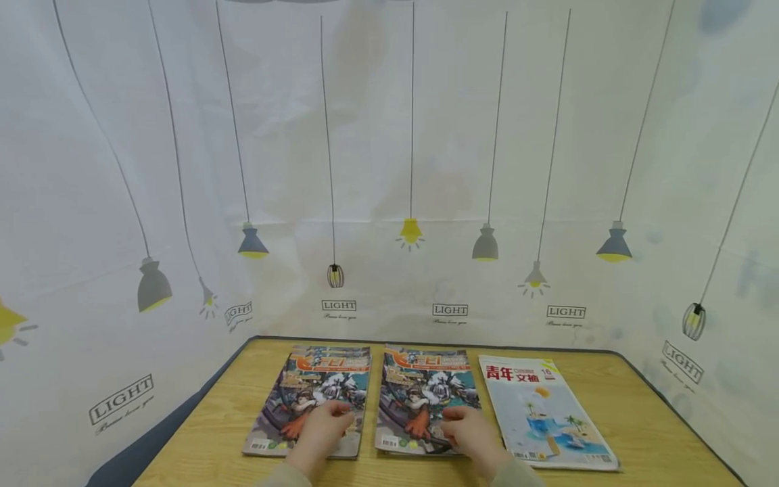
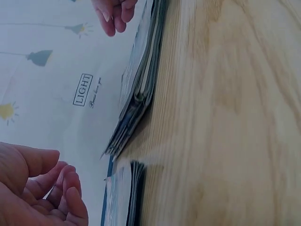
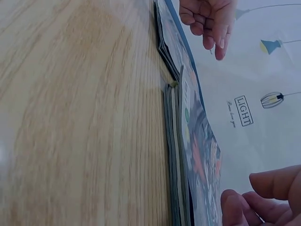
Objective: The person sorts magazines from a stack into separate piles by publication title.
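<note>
Two comic magazine piles with matching colourful covers and one white-and-blue magazine lie in a row. Over the lower part of the left comic pile (image 1: 335, 389) is my left hand (image 1: 322, 433), fingers loosely bent and holding nothing. My right hand (image 1: 475, 436) hovers by the lower right side of the middle comic pile (image 1: 404, 399), its fingers also loosely curled around nothing. In the wrist views, the left hand (image 2: 37, 193) and the right hand (image 3: 270, 202) both appear raised off the covers. The white-and-blue magazine (image 1: 541, 412) lies right of the right hand.
All the magazines lie on a wood-grain table (image 1: 645, 419) with a dark back edge. A pale curtain (image 1: 377, 162) printed with hanging lamps and the word LIGHT surrounds the table at the back and both sides. Page edges show along the piles' sides.
</note>
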The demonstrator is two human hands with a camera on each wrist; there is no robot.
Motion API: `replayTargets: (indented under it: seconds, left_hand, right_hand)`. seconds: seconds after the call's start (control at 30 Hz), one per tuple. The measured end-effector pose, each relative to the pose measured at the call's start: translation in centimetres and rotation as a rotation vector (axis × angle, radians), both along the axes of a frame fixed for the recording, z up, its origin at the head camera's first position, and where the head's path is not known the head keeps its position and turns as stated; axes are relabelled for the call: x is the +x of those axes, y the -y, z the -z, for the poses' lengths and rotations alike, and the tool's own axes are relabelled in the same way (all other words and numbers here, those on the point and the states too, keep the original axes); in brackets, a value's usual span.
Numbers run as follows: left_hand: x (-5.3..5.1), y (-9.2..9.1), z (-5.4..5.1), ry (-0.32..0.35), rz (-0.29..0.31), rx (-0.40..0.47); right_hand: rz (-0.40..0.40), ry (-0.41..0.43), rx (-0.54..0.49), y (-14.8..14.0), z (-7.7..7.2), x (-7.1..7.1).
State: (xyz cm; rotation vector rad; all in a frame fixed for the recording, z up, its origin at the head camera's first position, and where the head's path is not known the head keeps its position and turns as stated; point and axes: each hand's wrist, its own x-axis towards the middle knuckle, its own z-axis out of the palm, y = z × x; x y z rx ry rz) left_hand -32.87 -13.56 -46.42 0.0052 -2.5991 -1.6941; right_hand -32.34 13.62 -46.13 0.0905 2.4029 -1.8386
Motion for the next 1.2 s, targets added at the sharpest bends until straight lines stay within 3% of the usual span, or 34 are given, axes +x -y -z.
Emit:
replayTargets:
  seconds: [0.17, 0.5, 0.7, 0.87, 1.2]
  left_hand:
    - [-0.4, -2.4, 0.4, 0.014, 0.030, 0.036]
    - [-0.8, -5.0, 1.6, -0.012, -0.062, 0.022]
    - [-0.9, -5.5, 2.3, -0.038, -0.027, -0.048]
    - [-0.6, -5.9, 2.4, -0.057, -0.014, -0.126]
    - [-0.7, -6.3, 2.2, -0.031, -0.025, -0.153]
  right_hand:
    - [0.083, 0.004, 0.022, -2.1, 0.4, -0.3]
    - [0.213, 0.004, 0.168, -4.6, 2.2, -0.9]
    - [0.185, 0.026, 0.218, -5.0, 2.8, -0.8]
    - [0.166, 0.031, 0.280, -5.0, 3.0, -0.7]
    - [0.172, 0.047, 0.302, -5.1, 2.6, -0.2]
